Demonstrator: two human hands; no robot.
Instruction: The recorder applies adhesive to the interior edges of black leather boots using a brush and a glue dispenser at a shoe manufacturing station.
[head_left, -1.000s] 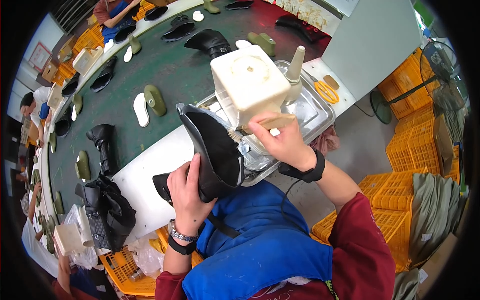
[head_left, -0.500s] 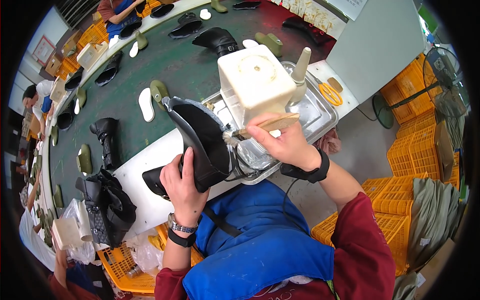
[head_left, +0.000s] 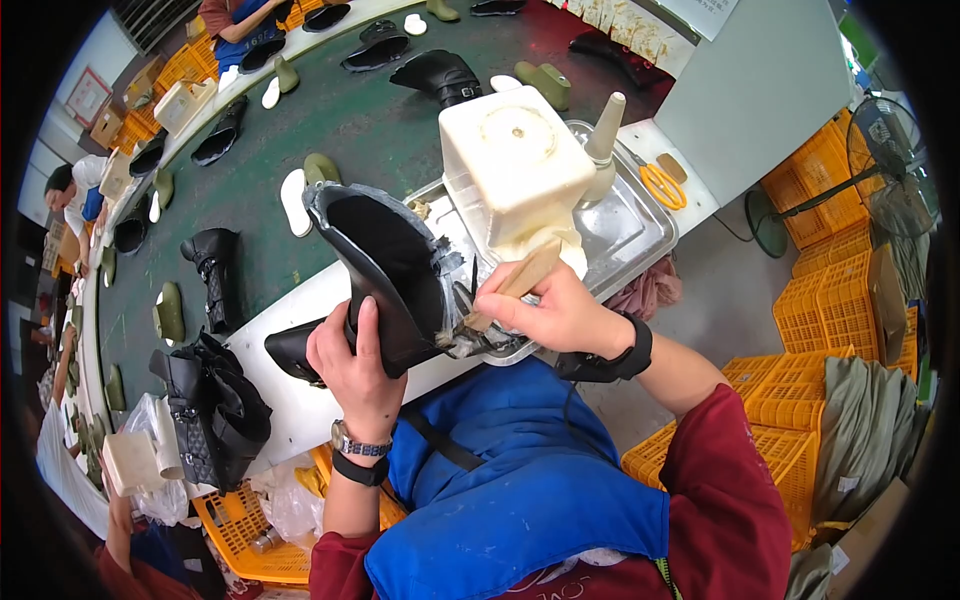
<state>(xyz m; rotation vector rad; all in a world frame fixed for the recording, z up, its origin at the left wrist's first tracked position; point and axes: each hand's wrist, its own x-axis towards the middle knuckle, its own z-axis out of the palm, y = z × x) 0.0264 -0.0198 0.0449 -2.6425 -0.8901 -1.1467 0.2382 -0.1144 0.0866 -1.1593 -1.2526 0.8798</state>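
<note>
My left hand (head_left: 362,362) is closed around the shaft of a black boot (head_left: 372,285), tilted with its wide opening facing up and right. Greyish material shows along the rim of that opening. A brush with a flat wooden handle (head_left: 534,268) is gripped in my right hand (head_left: 558,308). Its bristles touch or sit right beside the near right edge of the boot's opening; exact contact is hard to tell. Just beyond my right hand, an off-white plastic container (head_left: 512,160) stands on a metal tray (head_left: 640,235), beside a nozzle bottle (head_left: 603,150).
Orange-handled scissors (head_left: 662,187) lie right of the tray. A green conveyor belt (head_left: 260,200) carries black boots, white insoles and green shoe lasts. More black boots (head_left: 210,400) are piled at the left. Orange crates (head_left: 770,440) and a fan (head_left: 890,165) stand to the right. Other people work across the belt.
My right hand has brought the brush down and nearer along the boot's rim. The boot has shifted slightly left, its opening turned more toward me.
</note>
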